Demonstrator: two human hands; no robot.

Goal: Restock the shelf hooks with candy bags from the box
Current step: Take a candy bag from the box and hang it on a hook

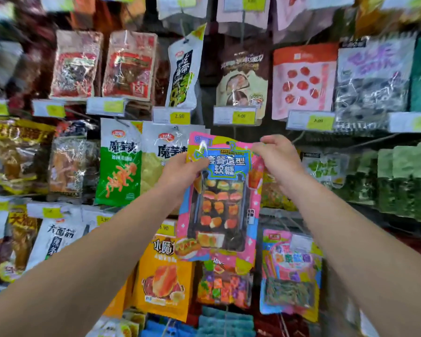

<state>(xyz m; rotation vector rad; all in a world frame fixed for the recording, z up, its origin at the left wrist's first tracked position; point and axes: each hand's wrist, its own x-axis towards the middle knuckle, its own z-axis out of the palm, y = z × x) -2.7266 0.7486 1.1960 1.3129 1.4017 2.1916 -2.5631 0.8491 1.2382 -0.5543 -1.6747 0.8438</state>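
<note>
A pink, blue and yellow candy bag [220, 195] with a clear window showing small gummy foods hangs upright between my two hands, in front of the hook wall. My left hand [184, 170] grips its upper left edge, thumb across the front. At the bag's top right corner my right hand [276, 156] pinches the header beside the small hang hole [227, 143]. Behind the bag's top a bare stretch of dark back panel shows below the 5.00 price tag [235, 115]. The box is out of view.
Snack bags fill the hooks all around: a white and green bag [118, 164] to the left, an orange bag [164, 273] below left, colourful candy bags [289, 271] below right, green packs [404, 181] at far right. Yellow price tags line each row.
</note>
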